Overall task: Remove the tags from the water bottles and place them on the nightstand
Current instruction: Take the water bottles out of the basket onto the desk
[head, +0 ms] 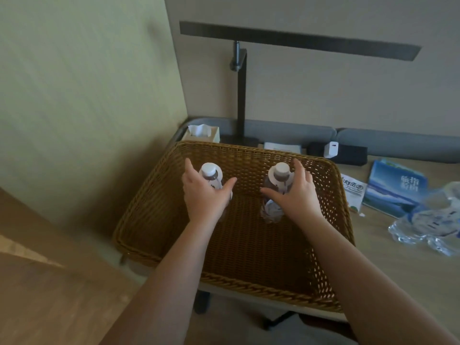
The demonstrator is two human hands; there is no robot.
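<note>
Head view: a large rectangular basket of brown woven wicker (331,220) sits on the pale wood counter (398,270), and everything here is placed against it. Inside the basket, toward its far wall, stand two clear plastic water bottles with white caps. The left water bottle (210,174) stands upright in the basket's far-left part, with a round white tag (219,173) ringing its neck. The right water bottle (280,175) stands in the basket's far-right part, also upright, with its own white neck tag (272,176) under the cap.

The left hand (202,195) reaches into the basket and wraps the left bottle's body; its fingers (227,184) are spread around the bottle, the thumb up beside the cap, though how firmly they press cannot be told. The right hand (296,192) does the same on the right bottle, fingers (267,191) curled across its front and clamped loosely on the body just below the tag.

Beyond the basket's far-left corner stands a tissue box (202,134), and behind the far rim rises a dark metal lamp post (241,95). Past the far-right corner lies a black block with a white charger (331,150). To the basket's right on the counter lie a white printed leaflet (353,192), a blue booklet (395,190), and farther right, crumpled clear plastic bottles (428,220).
</note>
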